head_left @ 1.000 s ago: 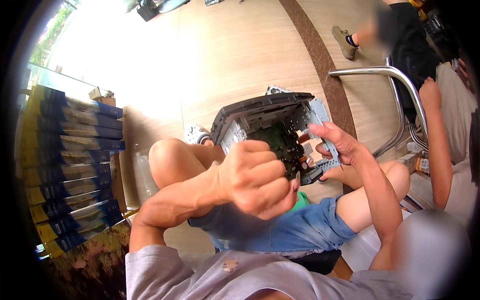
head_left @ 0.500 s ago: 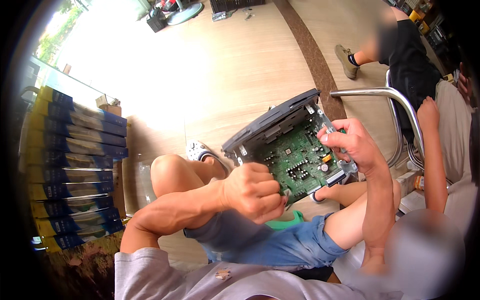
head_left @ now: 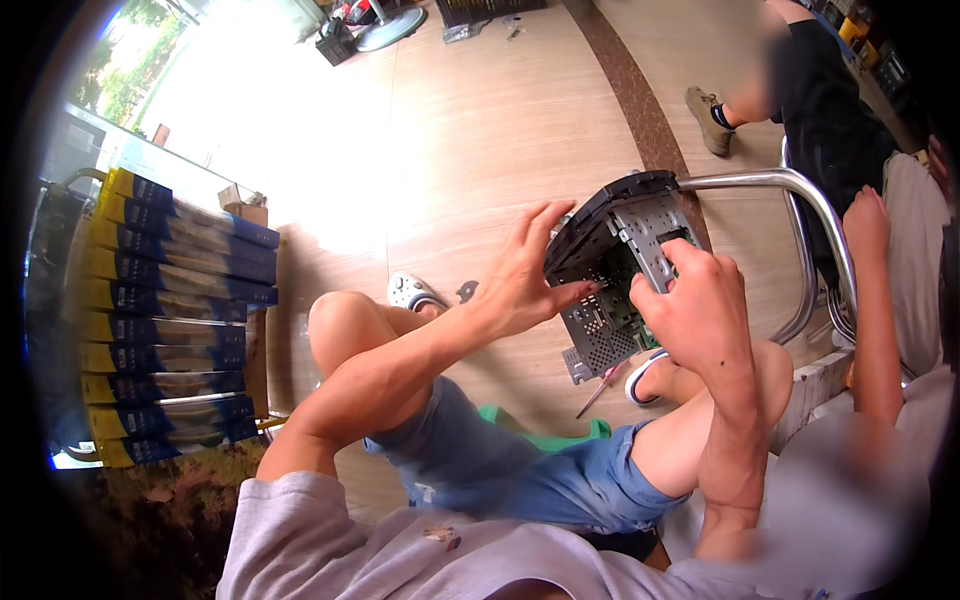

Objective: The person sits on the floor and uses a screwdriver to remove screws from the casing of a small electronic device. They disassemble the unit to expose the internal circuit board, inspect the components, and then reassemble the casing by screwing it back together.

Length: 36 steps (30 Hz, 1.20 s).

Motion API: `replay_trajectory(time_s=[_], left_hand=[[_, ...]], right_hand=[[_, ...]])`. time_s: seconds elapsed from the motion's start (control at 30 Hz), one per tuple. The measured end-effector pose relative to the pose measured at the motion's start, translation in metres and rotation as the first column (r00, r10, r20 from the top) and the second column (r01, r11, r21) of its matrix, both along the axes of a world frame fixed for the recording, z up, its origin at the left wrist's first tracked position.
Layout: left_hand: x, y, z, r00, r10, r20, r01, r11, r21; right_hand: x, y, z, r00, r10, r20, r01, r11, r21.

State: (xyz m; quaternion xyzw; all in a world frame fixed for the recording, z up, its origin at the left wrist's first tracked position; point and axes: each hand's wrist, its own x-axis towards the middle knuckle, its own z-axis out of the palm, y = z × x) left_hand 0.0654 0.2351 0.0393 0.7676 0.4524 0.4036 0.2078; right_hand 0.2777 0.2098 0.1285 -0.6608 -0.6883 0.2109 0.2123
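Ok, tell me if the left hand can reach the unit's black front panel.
Likely yes: the open left hand is beside the black front panel, nothing visible in the way.

I count 1 left hand (head_left: pixel 525 278), 1 right hand (head_left: pixel 702 308), 1 metal unit (head_left: pixel 607 340) between. Below them, 1 green plastic piece (head_left: pixel 560 441). Left of left hand, 1 box stack (head_left: pixel 172 328). Beyond right hand, 1 brown shoe (head_left: pixel 709 121).

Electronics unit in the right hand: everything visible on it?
The electronics unit is an open, grey, metal-looking chassis with a dark panel on its far side, perforated plates and a green circuit board inside. Tilted above the floor, it's gripped by the right hand; the left hand is open at its left end, contact unclear.
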Motion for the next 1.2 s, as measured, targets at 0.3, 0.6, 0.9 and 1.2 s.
replay_trajectory(time_s=[0.3, 0.6, 0.9, 1.2], left_hand=[[0.011, 0.014, -0.01, 0.939, 0.124, 0.32, 0.055, 0.866, -0.497], [0.004, 0.012, -0.018, 0.932, 0.199, 0.302, -0.024, 0.866, -0.499], [-0.003, 0.014, -0.006, 0.799, 0.196, 0.568, 0.034, 0.929, -0.369], [-0.019, 0.009, 0.011, 0.769, 0.08, 0.635, -0.018, 0.994, -0.105]], right_hand=[[-0.015, 0.001, 0.004, 0.993, 0.037, -0.115, -0.053, 0.989, -0.139], [-0.041, -0.012, 0.016, 0.984, 0.152, 0.096, -0.138, 0.981, -0.138], [-0.055, -0.016, 0.031, 0.982, 0.187, 0.039, -0.182, 0.977, -0.111], [-0.069, -0.044, 0.048, 0.968, 0.241, 0.065, -0.247, 0.963, 0.111]])
